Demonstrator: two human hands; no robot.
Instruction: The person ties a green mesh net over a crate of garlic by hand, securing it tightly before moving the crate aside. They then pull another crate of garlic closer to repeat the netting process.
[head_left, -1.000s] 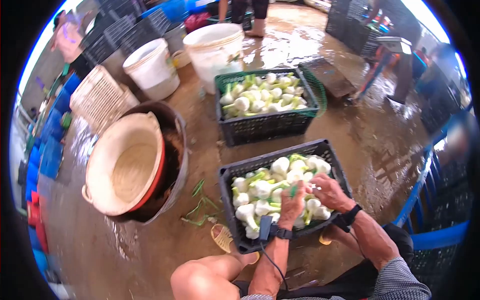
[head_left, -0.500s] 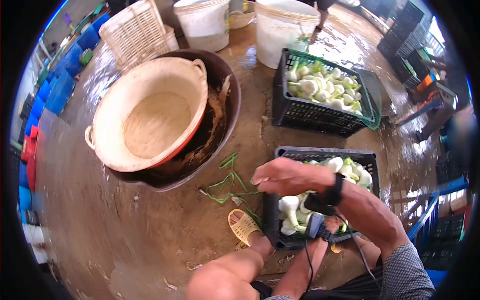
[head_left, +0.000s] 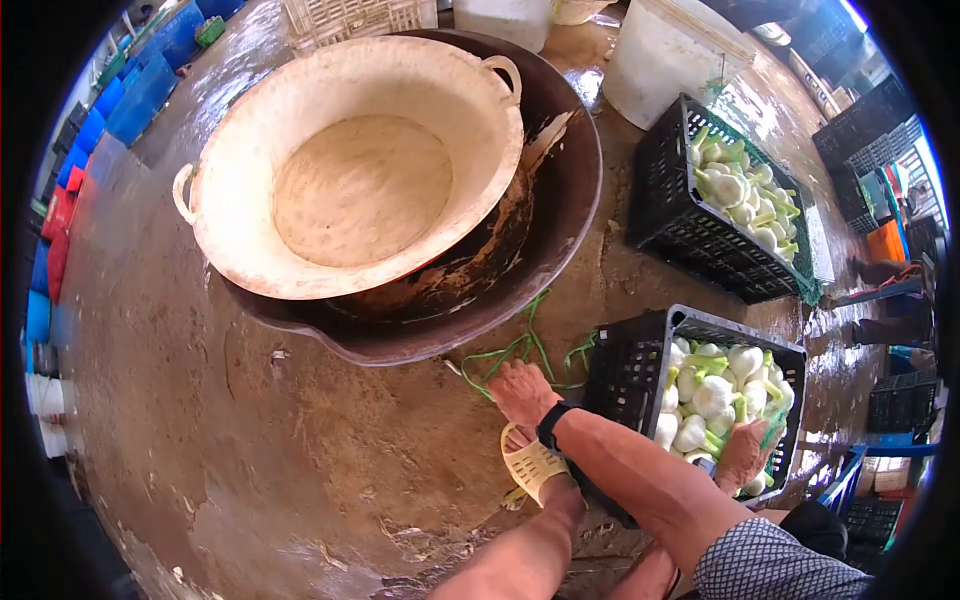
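Observation:
My arms are crossed. On the left side, my right hand (head_left: 525, 392), with a black band on its wrist, reaches down to thin green string (head_left: 540, 345) lying on the floor. Its fingers are bent closed at the string. My left hand (head_left: 743, 458) is inside the near black crate (head_left: 628, 370), at its right side. It rests among white garlic bulbs (head_left: 713, 396) with green stems, beside a bit of green netting (head_left: 774, 432). My right forearm partly covers the crate's near side, and the left fingers are only partly visible.
A large two-handled basin (head_left: 250, 265) sits tilted in a wide dark pan (head_left: 560, 265). Behind the near crate stands another black crate (head_left: 700, 240) of garlic. White buckets (head_left: 665, 65) and a wicker basket (head_left: 365, 15) are at the back. My sandalled foot (head_left: 535, 465) is beside the crate.
The view has shifted left, so everything sits elsewhere in it. My right hand has lowered from over the crate's edge to the string. My left hand now shows at the crate's right side.

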